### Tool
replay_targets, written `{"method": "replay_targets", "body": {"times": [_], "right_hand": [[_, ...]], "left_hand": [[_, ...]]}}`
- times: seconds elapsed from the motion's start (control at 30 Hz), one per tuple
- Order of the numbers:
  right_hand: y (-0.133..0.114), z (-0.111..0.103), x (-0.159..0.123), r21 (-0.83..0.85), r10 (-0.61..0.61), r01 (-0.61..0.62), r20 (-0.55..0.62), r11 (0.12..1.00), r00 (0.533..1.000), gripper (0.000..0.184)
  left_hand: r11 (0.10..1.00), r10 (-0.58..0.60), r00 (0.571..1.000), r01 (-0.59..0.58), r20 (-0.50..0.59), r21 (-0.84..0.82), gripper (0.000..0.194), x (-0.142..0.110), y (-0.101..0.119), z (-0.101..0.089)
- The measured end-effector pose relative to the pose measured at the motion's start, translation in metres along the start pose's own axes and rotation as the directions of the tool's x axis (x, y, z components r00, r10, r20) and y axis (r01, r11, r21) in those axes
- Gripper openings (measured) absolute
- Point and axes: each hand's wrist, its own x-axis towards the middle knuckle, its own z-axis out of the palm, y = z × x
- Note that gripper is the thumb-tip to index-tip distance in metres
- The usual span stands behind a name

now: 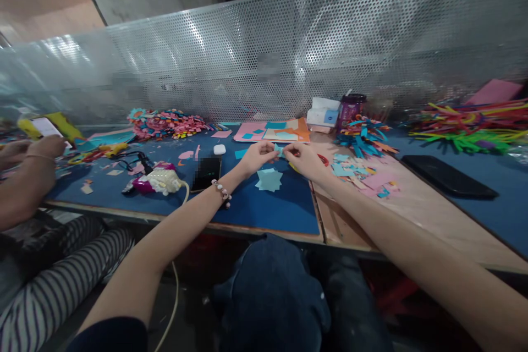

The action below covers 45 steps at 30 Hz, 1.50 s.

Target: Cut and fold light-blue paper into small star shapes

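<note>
Over the blue table mat, my left hand (259,157) and my right hand (306,159) meet with fingertips pinched. Between them is a small light-blue sheet piece (279,149), gripped from both sides and partly covered by the fingers. Just below lies a pale-blue star-shaped piece (269,180), flat on the mat and touched by neither hand. A red loop (323,160) shows beside my right hand, and something yellow lies beneath that hand; I cannot make out what they belong to. Another blue piece (240,154) rests left of my left hand.
Left of my forearm are a dark phone (207,172) and a power strip (159,180) with cables. Coloured scraps (350,168) lie right; pink and orange sheets (284,131) lie behind. A black phone-like slab (449,176) is far right. A co-worker's hand (45,148) holds a phone left.
</note>
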Motion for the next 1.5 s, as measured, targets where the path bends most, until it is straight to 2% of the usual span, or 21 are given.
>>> {"method": "replay_targets", "body": {"times": [0.2,0.33,0.77,1.2,1.5], "right_hand": [[-0.0027,-0.0012,0.0003,0.014,-0.003,0.003,-0.019,1.0,1.0,0.019],[-0.006,-0.0029,-0.0007,0.028,0.003,-0.004,0.015,1.0,1.0,0.02],[-0.0073,-0.0058,-0.0016,0.1,0.005,-0.008,0.028,0.995,1.0,0.02],[-0.0045,-0.008,-0.0015,-0.005,-0.077,0.077,0.02,0.997,0.997,0.015],[-0.0035,-0.0066,-0.0014,-0.028,-0.046,0.046,0.019,0.999,0.999,0.014]], "left_hand": [[1.0,0.011,1.0,-0.011,-0.015,0.027,0.027,-0.0022,0.0059,0.0012],[1.0,0.003,1.0,-0.002,-0.027,0.022,0.029,-0.0022,0.0057,0.0016],[1.0,0.008,1.0,-0.009,0.011,0.025,0.03,-0.0002,0.002,-0.0013],[0.989,0.052,0.998,-0.055,0.024,0.14,0.027,-0.0023,0.0039,-0.0024],[0.991,0.048,0.998,-0.053,0.042,0.126,0.028,0.0007,-0.0026,-0.0037]]}}
